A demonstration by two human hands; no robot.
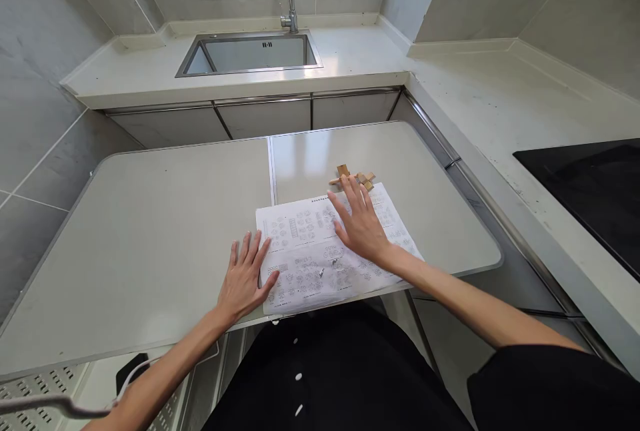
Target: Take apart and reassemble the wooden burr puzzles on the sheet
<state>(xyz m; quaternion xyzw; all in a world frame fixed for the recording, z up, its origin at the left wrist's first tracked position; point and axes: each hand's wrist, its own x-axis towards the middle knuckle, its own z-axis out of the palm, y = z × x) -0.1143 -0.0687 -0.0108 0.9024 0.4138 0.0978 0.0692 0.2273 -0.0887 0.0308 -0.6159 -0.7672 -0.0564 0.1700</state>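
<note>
A white printed sheet (310, 271) with small diagrams and creases lies on the pale folding table (150, 218) near its front edge. My left hand (246, 279) rests spread at the sheet's left side, the thumb on the paper and the other fingers around its edge. Across the upper right of the paper lies my right hand (361, 223), fingers apart, its fingertips by a small cluster of wooden pieces (365, 180). Those pieces sit just beyond the sheet's top edge, partly hidden by the fingers. Neither hand grips anything visible.
Behind the table is a counter (350, 51) with a sink (260, 52) and faucet (290, 18). A black cooktop (595, 184) is set in the right counter. At lower left, a cable (60, 404) passes near my left forearm, above a perforated white surface.
</note>
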